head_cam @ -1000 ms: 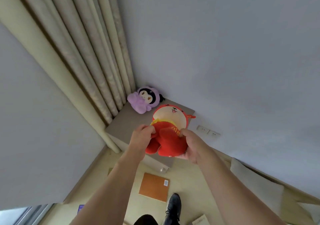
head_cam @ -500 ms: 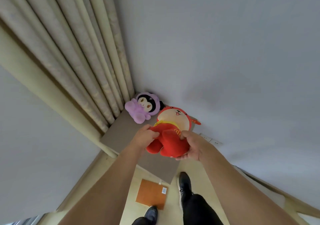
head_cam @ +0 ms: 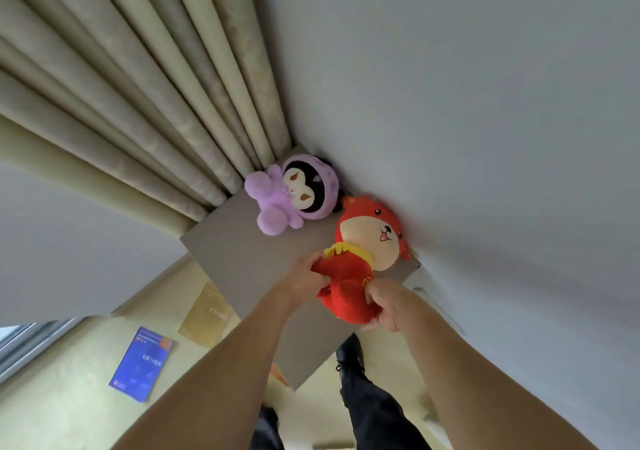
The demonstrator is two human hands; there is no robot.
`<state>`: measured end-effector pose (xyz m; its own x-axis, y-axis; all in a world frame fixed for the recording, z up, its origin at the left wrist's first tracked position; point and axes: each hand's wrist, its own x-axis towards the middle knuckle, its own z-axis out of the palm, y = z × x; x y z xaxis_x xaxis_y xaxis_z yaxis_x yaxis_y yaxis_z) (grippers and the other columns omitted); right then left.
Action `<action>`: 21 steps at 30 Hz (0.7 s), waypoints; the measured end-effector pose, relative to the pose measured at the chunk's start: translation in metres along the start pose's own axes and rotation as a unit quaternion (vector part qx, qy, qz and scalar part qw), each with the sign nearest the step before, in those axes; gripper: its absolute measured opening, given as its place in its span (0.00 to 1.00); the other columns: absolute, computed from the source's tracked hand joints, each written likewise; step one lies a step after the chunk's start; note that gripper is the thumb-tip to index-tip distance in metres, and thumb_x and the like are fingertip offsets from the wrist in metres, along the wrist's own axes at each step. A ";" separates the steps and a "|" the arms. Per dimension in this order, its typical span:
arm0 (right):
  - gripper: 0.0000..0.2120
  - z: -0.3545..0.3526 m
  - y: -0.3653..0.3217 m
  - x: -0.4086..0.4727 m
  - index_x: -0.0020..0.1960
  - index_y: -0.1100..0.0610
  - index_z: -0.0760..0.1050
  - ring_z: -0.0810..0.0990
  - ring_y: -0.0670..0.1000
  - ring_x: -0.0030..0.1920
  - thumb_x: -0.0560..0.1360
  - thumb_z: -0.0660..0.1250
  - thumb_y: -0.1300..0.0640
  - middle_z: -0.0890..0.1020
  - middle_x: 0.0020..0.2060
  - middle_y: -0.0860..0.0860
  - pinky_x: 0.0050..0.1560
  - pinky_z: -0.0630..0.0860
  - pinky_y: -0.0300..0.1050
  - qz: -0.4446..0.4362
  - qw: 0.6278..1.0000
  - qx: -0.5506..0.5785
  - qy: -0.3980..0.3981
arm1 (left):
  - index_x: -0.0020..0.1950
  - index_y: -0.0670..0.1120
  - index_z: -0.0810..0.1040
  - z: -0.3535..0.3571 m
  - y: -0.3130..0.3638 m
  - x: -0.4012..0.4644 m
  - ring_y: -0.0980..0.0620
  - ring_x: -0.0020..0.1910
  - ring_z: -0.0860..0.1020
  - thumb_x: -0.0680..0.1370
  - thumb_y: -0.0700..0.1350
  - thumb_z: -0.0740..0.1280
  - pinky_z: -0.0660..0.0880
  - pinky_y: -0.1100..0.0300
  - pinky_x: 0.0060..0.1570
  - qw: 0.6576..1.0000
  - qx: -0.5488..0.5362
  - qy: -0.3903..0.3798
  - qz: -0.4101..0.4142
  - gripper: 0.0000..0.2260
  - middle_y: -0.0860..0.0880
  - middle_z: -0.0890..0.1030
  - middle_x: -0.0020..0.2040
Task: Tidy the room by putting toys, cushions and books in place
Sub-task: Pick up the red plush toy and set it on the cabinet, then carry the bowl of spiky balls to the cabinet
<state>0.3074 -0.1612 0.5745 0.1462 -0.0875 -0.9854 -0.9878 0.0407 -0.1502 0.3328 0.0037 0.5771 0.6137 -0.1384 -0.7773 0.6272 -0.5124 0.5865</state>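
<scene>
Both bare forearms reach forward and up from the bottom of the view, drawing closer together toward the hands. The left hand [head_cam: 304, 276] has its fingers curled in a grip on the left side of a red plush toy [head_cam: 353, 287]. The right hand [head_cam: 386, 306] grips the toy's lower right side, fingers wrapped beneath it. A dark trouser leg and black shoe [head_cam: 349, 354] show below.
</scene>
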 end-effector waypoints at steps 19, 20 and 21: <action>0.07 0.130 0.025 -0.072 0.56 0.61 0.73 0.71 0.52 0.39 0.78 0.61 0.62 0.75 0.41 0.55 0.35 0.67 0.42 -0.243 0.932 -0.265 0.047 | 0.72 0.49 0.70 -0.065 -0.112 -0.128 0.43 0.63 0.76 0.83 0.48 0.60 0.73 0.56 0.60 0.980 0.005 0.186 -0.070 0.18 0.45 0.75 0.68; 0.09 0.152 0.034 -0.083 0.58 0.61 0.73 0.72 0.52 0.42 0.78 0.61 0.62 0.74 0.43 0.55 0.38 0.70 0.42 -0.265 0.922 -0.281 0.026 | 0.73 0.49 0.70 -0.076 -0.126 -0.147 0.44 0.64 0.75 0.83 0.48 0.60 0.72 0.56 0.62 0.977 -0.001 0.202 -0.074 0.18 0.45 0.75 0.69; 0.09 0.173 0.044 -0.091 0.58 0.60 0.72 0.72 0.53 0.44 0.78 0.62 0.63 0.74 0.45 0.55 0.44 0.71 0.43 -0.284 0.911 -0.300 0.012 | 0.73 0.49 0.70 -0.086 -0.140 -0.166 0.44 0.65 0.75 0.83 0.49 0.59 0.72 0.55 0.63 0.973 -0.008 0.219 -0.077 0.18 0.46 0.75 0.69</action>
<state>0.2601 0.0206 0.6439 0.6483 0.0522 -0.7596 -0.6062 -0.5683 -0.5564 0.1844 0.1710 0.6435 0.6550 0.3149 -0.6869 0.7331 -0.4852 0.4766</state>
